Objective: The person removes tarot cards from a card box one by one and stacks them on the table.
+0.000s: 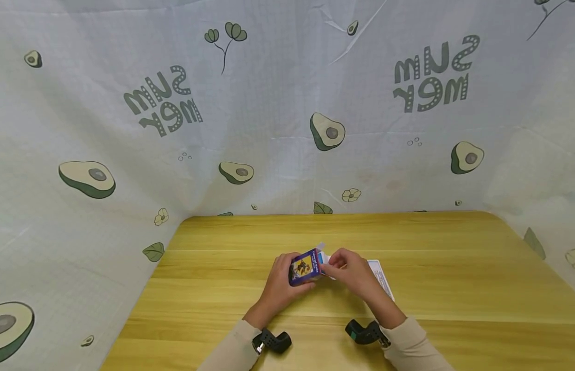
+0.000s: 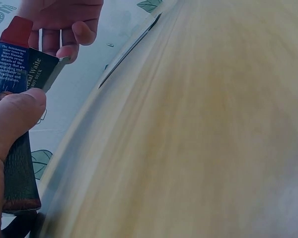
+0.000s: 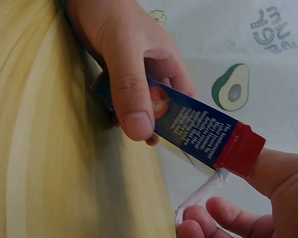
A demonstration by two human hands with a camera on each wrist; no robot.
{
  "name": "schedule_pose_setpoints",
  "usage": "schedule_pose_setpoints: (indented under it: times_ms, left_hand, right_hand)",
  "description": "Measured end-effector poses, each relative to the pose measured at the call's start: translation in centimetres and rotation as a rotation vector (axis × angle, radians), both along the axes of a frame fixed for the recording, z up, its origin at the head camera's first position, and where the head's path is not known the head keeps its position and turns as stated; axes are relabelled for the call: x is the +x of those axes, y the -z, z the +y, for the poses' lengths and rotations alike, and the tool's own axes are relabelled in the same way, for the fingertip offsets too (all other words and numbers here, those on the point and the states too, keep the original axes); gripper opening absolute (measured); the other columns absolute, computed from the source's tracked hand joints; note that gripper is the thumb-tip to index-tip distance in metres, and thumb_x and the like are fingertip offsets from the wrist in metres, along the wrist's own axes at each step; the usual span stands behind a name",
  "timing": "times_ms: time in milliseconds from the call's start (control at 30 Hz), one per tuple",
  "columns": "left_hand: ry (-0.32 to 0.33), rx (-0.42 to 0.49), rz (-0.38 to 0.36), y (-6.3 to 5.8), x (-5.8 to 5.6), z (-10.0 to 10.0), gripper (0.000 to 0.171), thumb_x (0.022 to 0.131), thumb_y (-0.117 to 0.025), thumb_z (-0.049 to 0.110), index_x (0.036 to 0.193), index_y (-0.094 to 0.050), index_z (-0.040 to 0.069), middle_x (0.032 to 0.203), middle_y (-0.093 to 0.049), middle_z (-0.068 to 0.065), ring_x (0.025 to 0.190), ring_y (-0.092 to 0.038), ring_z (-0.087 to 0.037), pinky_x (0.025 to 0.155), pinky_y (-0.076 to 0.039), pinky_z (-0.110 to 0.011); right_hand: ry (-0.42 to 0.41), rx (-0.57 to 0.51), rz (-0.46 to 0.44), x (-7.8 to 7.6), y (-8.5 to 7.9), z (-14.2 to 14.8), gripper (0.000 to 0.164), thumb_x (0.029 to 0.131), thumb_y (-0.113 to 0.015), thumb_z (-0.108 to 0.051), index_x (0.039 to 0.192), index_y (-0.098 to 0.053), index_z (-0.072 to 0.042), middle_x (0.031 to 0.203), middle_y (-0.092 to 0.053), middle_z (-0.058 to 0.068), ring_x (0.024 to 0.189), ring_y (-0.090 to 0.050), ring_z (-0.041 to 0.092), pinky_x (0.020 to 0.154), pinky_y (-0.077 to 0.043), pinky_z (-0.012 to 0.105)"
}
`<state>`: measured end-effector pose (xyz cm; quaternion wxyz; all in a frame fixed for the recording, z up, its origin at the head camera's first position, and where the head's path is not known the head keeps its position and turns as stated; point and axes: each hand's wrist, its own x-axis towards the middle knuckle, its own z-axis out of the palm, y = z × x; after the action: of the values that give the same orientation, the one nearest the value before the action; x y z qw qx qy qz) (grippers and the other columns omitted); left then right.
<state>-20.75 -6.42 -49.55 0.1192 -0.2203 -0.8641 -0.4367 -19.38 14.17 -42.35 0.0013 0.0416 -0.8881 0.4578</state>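
My left hand [image 1: 283,281] grips a small blue tarot card box [image 1: 302,268] with a picture on its front, the thumb lying along the printed side in the right wrist view. Red side flaps [image 3: 242,148] stick out at the box's open end. At that end, my right hand [image 1: 354,270] has curled fingers on a white flap [image 3: 201,192] that extends from the box. The box's inside is hidden. Beneath my right forearm, a white printed card or sheet [image 1: 380,278] lies on the table.
The yellow wood-grain table [image 1: 222,309] reaches back to a pale curtain [image 1: 278,103] printed with avocados and leaves. Black wrist cameras [image 1: 275,341] sit on both wrists. In the left wrist view, a thin dark-edged object [image 2: 131,49] lies at the table's far edge.
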Motion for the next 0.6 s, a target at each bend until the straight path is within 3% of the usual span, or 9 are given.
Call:
schedule_pose_setpoints:
  times_ms: [600]
  left_hand:
    - [0.006, -0.004, -0.002, -0.08, 0.07, -0.12, 0.072, 0.075, -0.082, 0.041, 0.132, -0.047, 0.014, 0.118, -0.052, 0.003, 0.102, -0.044, -0.012, 0.086, -0.042, -0.031]
  right_hand:
    - [0.032, 0.023, 0.004, 0.15, -0.24, 0.17, 0.022, 0.083, -0.076, -0.025, 0.088, -0.065, -0.006, 0.08, -0.063, 0.003, 0.071, -0.056, 0.016, 0.058, -0.045, 0.03]
